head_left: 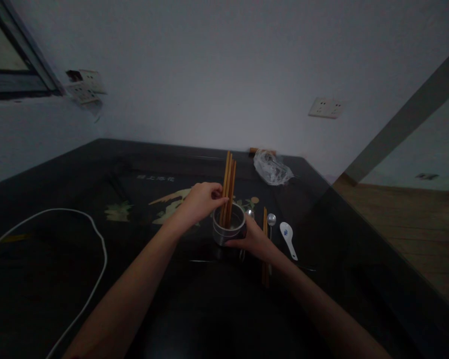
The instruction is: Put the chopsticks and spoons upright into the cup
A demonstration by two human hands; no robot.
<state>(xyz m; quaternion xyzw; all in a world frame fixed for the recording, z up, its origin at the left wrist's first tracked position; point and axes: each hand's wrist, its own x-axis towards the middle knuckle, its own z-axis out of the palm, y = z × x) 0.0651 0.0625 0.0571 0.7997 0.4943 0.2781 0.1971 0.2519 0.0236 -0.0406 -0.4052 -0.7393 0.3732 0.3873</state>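
Several wooden chopsticks (230,179) stand upright in a metal cup (220,234), their upper ends well above its rim. My left hand (206,197) pinches the chopsticks just over the rim. My right hand (255,237) wraps round the cup's right side, thumb low near its base. Just behind that hand lies a metal spoon (250,213), partly hidden by the fingers. More chopsticks (265,219) lie on the table under my right wrist. Beside them are a second metal spoon (271,219) and a white ceramic spoon (286,232) with a blue mark.
The dark table (194,309) has a printed bird and flower pattern. A crumpled clear plastic bag (271,168) sits near the wall at the back. On the left a white cable (97,229) curves across the table. Wall sockets (325,107) are beyond the table.
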